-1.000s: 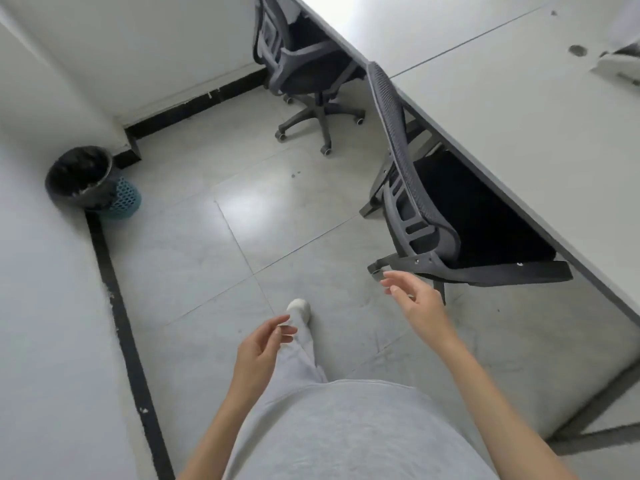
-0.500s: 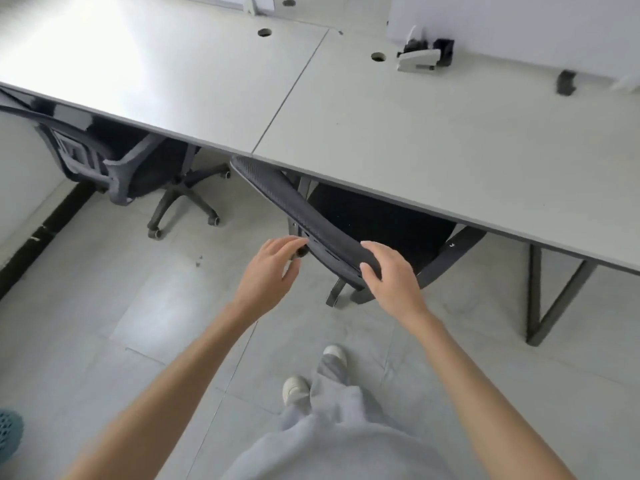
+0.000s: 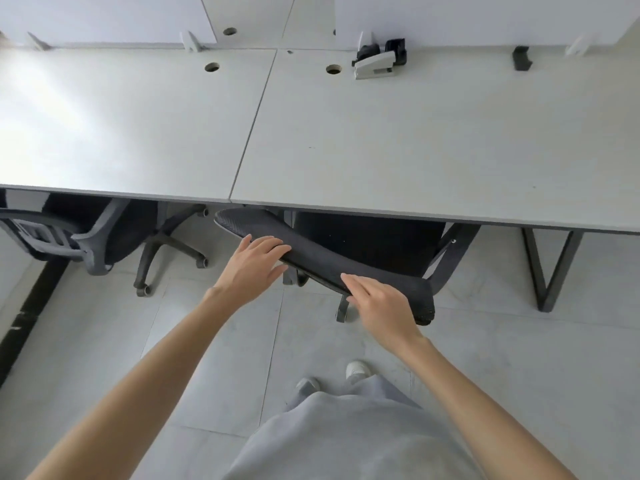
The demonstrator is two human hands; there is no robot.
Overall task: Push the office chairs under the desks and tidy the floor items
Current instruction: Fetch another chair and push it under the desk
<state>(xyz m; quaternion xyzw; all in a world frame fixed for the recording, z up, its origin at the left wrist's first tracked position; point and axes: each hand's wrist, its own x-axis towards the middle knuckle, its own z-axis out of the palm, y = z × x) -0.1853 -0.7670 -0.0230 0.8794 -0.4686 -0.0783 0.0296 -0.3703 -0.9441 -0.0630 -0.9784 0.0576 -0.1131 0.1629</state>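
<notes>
A black mesh office chair point(image 3: 318, 258) stands in front of me with its seat under the right grey desk point(image 3: 433, 140); its backrest top sticks out past the desk edge. My left hand point(image 3: 251, 265) lies flat on the left part of the backrest top, fingers straight. My right hand point(image 3: 381, 306) rests on the right part of the same edge, fingers extended along it. A second black chair point(image 3: 86, 233) is at the left, partly under the left desk point(image 3: 114, 123), its wheeled base showing.
A white stapler-like device point(image 3: 375, 65) and a small black clip point(image 3: 521, 58) lie at the back of the right desk by white partition panels. A black V-shaped desk leg point(image 3: 550, 268) stands at the right. Grey tiled floor point(image 3: 104, 341) lies around my feet, a black skirting strip at left.
I have turned from the aisle to face the desk. Both hands rose from hanging free to the backrest top, and the chair now sits squarer to the desk.
</notes>
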